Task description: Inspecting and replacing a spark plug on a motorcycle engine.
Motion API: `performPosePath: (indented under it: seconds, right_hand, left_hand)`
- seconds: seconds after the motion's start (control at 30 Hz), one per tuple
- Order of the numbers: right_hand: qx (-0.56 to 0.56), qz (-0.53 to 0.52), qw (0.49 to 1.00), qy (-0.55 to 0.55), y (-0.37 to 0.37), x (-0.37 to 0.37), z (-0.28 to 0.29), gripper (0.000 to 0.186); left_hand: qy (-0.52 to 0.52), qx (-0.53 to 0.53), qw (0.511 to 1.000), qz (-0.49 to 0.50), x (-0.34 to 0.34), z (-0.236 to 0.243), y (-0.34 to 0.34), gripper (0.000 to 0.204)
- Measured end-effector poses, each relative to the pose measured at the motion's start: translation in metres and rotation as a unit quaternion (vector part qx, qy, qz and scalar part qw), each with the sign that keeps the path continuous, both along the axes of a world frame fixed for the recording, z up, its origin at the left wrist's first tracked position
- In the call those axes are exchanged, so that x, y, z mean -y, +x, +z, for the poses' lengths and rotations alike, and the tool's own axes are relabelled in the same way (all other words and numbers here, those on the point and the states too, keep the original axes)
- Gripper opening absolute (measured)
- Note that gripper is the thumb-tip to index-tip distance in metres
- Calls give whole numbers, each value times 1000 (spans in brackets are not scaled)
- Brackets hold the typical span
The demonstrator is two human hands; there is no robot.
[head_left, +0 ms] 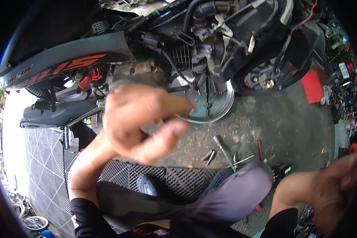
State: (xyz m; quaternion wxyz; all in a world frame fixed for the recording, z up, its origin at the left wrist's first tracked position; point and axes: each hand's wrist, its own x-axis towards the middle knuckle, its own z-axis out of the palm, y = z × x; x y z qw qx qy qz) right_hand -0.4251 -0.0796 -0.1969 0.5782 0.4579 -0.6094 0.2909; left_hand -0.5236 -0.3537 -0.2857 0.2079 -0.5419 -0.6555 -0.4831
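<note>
My left hand (141, 121) is raised in the middle of the view, in front of a partly stripped motor scooter (107, 43). Its thumb and forefinger are apart, the other fingers curl under, and nothing shows between them. Behind the fingertips, beneath the exposed engine (182, 55), lies a shallow round pan (226, 105) with a shiny rim. Far off to the right, my right hand (339, 186) is lifted near the dark picture edge. Its fingers bend together, partly lost in shadow, and whether they hold anything is hidden.
On the concrete floor lie a long metal hand tool (224, 151), a red-handled T-shaped tool (260, 148) and small dark pieces (210, 156). Cluttered parts and tools (345, 99) line the right side, beside a red sheet (312, 87). Grey grid matting (146, 171) lies under my feet.
</note>
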Motion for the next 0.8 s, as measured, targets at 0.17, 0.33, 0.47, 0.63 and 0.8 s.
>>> performPosePath:
  seconds: [0.17, 0.33, 0.47, 0.63, 0.8]
  right_hand:
    - [-2, 47, 999, 17, -4, 20, 8, 77]
    - [-50, 1, 993, 107, -54, 25, 38, 74]
    - [39, -58, 988, 138, -56, 60, 66, 72]
    - [110, -135, 968, 182, -59, 67, 68, 69]
    - [131, -232, 946, 185, -58, 64, 63, 66]
  left_hand:
    - [154, 99, 970, -158, -24, 20, 66, 29]
    - [-213, 317, 820, -427, -63, 51, 63, 28]
    - [-171, 366, 779, -479, -107, 69, 73, 26]
    - [112, 435, 803, -391, -101, 56, 82, 39]
    - [-5, 421, 524, -740, -69, 119, 28, 37]
